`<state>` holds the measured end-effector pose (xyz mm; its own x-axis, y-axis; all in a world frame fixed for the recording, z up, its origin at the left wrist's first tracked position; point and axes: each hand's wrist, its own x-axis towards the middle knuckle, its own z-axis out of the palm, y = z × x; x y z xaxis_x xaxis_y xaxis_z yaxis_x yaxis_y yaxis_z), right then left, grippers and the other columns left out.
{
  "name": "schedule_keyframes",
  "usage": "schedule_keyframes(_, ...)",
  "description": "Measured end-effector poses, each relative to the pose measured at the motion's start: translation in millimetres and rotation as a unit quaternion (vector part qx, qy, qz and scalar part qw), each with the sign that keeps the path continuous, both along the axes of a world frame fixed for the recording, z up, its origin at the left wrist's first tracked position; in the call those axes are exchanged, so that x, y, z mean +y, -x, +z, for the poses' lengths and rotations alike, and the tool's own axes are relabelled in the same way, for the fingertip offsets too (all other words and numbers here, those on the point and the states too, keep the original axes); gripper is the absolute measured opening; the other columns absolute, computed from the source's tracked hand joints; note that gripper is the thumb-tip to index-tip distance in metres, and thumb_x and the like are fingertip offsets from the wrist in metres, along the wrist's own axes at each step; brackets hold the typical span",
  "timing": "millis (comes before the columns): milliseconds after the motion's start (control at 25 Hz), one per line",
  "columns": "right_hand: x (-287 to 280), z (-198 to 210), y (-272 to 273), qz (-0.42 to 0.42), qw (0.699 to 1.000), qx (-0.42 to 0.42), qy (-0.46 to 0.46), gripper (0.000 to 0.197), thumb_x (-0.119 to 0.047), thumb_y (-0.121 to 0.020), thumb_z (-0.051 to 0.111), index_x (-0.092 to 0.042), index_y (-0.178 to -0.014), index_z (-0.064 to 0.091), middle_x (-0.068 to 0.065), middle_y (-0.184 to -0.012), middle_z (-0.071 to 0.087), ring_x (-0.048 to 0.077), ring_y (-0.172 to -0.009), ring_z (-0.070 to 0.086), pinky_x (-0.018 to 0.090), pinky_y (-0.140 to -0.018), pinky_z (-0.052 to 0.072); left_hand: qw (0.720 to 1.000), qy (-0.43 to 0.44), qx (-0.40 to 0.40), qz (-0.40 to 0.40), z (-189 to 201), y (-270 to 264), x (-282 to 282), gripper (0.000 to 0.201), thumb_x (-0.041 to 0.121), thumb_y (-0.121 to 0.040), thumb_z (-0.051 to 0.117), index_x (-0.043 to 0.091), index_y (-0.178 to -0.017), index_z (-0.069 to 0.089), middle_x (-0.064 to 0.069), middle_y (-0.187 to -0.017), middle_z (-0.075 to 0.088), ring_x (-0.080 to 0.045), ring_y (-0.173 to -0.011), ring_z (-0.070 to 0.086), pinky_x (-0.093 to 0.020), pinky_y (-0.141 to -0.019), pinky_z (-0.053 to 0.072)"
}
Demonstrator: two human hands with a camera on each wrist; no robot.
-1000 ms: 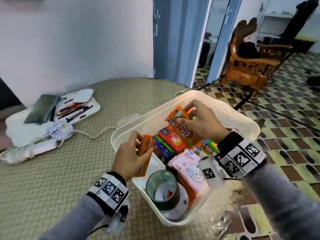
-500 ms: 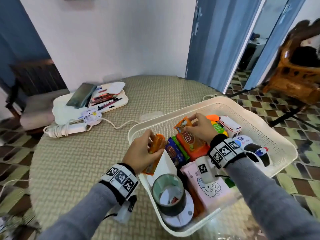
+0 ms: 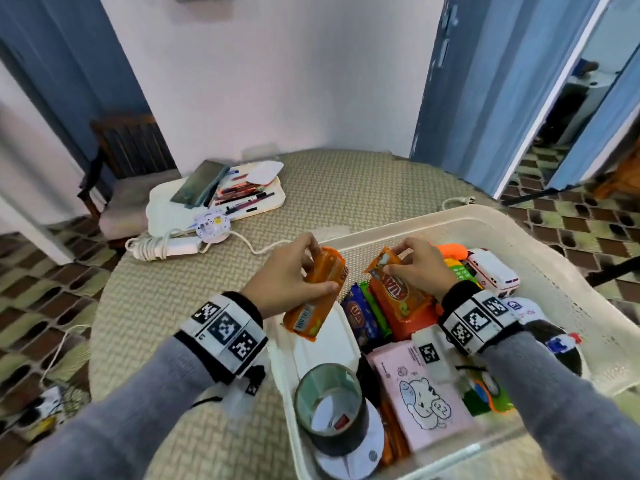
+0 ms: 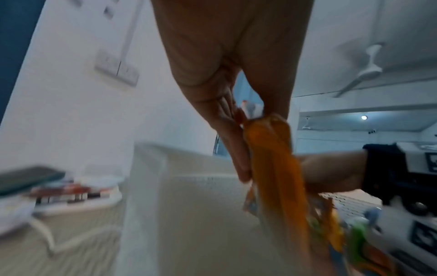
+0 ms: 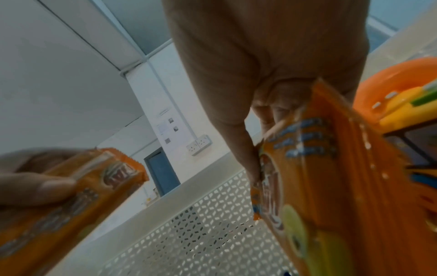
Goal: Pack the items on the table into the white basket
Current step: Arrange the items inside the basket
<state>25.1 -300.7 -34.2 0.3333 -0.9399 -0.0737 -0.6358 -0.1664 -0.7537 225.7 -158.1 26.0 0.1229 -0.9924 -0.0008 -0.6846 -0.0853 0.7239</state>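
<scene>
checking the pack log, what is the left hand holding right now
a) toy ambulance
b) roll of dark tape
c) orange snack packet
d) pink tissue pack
c: the left hand grips an orange snack packet over the white basket's near-left rim, while the tape, tissue pack and ambulance lie in the basket.

Head view: high, angled down over the white basket [image 3: 540, 237]. Wrist views: close, low, upward along each palm; basket wall [image 5: 212, 214] shared.
</scene>
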Motion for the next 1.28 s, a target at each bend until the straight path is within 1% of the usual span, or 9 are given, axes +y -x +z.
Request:
schedule_keyframes(240, -17, 1, 9, 0.033, 0.999, -0.023, -0.018, 0.034, -0.014, -0.074, 0.079, -0.007, -0.101, 0.061, 0.010, -0.090, 0.064, 0.021, -0.082, 0.062, 0.028, -0.070, 0.051, 0.990, -0.095, -0.099, 0.036, 37, 31, -24, 0.046, 0.034, -0.075, 0.078, 0.018, -0.104, 0.046, 0.002, -0.100, 0.057, -0.011, -0.084, 0.058, -0.019, -0.063, 0.048)
schedule_keyframes(320, -17, 3, 12, 0.028, 0.998, -0.050, -0.011, 0.031, -0.015, -0.075, 0.078, -0.010, -0.100, 0.059, 0.010, -0.093, 0.063, 0.022, -0.086, 0.062, 0.028, -0.071, 0.049, 0.986, -0.135, -0.072, 0.066, 26, 43, -38, 0.045, 0.030, -0.077, 0.077, 0.016, -0.105, 0.045, -0.003, -0.105, 0.058, -0.017, -0.091, 0.060, -0.027, -0.068, 0.053)
schedule_keyframes(440, -11, 9, 18, 0.034, 0.998, -0.056, 0.008, 0.027, -0.015, -0.076, 0.075, -0.014, -0.096, 0.056, 0.010, -0.094, 0.064, 0.023, -0.090, 0.061, 0.025, -0.068, 0.042, 0.972, -0.218, 0.027, 0.084, 0, 53, -54, 0.045, 0.012, -0.081, 0.072, 0.011, -0.113, 0.040, -0.009, -0.098, 0.061, -0.024, -0.078, 0.066, -0.034, -0.060, 0.058)
schedule_keyframes(520, -10, 14, 22, 0.038, 0.997, -0.061, 0.017, 0.027, -0.014, -0.077, 0.074, -0.013, -0.097, 0.056, 0.008, -0.093, 0.063, 0.021, -0.087, 0.059, 0.023, -0.066, 0.038, 0.967, -0.239, -0.002, 0.084, -16, 57, -62, 0.049, 0.008, -0.079, 0.072, 0.013, -0.114, 0.039, -0.004, -0.090, 0.059, -0.023, -0.074, 0.065, -0.031, -0.053, 0.057)
schedule_keyframes(720, -10, 12, 25, 0.036, 0.996, -0.075, 0.016, 0.026, -0.014, -0.079, 0.071, -0.014, -0.099, 0.054, 0.009, -0.094, 0.066, 0.026, -0.090, 0.064, 0.036, -0.078, 0.052, 0.947, -0.292, -0.080, 0.107, -51, 62, -74, 0.060, 0.016, -0.074, 0.079, 0.009, -0.122, 0.043, -0.011, -0.122, 0.055, -0.028, -0.106, 0.058, -0.030, -0.073, 0.047)
schedule_keyframes(920, -11, 8, 23, 0.041, 0.997, -0.070, 0.016, 0.027, -0.014, -0.081, 0.070, -0.014, -0.103, 0.053, 0.010, -0.097, 0.066, 0.027, -0.090, 0.064, 0.036, -0.078, 0.053, 0.952, -0.260, 0.034, 0.157, -67, 60, -79, 0.047, 0.005, -0.076, 0.077, 0.010, -0.107, 0.042, -0.011, -0.099, 0.059, -0.029, -0.072, 0.069, -0.039, -0.057, 0.059)
schedule_keyframes(1040, -12, 8, 24, 0.048, 0.996, -0.067, 0.035, 0.025, -0.014, -0.083, 0.067, -0.013, -0.102, 0.053, 0.010, -0.098, 0.064, 0.027, -0.090, 0.063, 0.038, -0.077, 0.052, 0.951, -0.244, 0.083, 0.169, -73, 60, -85, 0.046, -0.003, -0.078, 0.073, 0.007, -0.113, 0.044, -0.010, -0.079, 0.063, -0.016, -0.054, 0.065, -0.040, -0.070, 0.060)
schedule_keyframes(1160, -11, 9, 24, 0.048, 0.997, -0.053, 0.041, 0.026, -0.013, -0.083, 0.067, -0.012, -0.105, 0.054, 0.010, -0.102, 0.064, 0.027, -0.095, 0.061, 0.033, -0.077, 0.048, 0.964, -0.252, 0.016, 0.085, -72, 55, -85, 0.051, 0.007, -0.079, 0.075, 0.011, -0.122, 0.048, -0.010, -0.095, 0.067, -0.014, -0.071, 0.061, -0.029, -0.073, 0.054)
schedule_keyframes(1280, -10, 8, 23, 0.048, 0.997, -0.041, 0.036, 0.026, -0.013, -0.083, 0.067, -0.011, -0.105, 0.054, 0.010, -0.102, 0.064, 0.028, -0.096, 0.060, 0.033, -0.076, 0.046, 0.963, -0.258, -0.075, -0.028, -70, 54, -86, 0.050, 0.014, -0.080, 0.075, 0.012, -0.126, 0.055, -0.009, -0.122, 0.061, -0.020, -0.101, 0.059, -0.030, -0.092, 0.046)
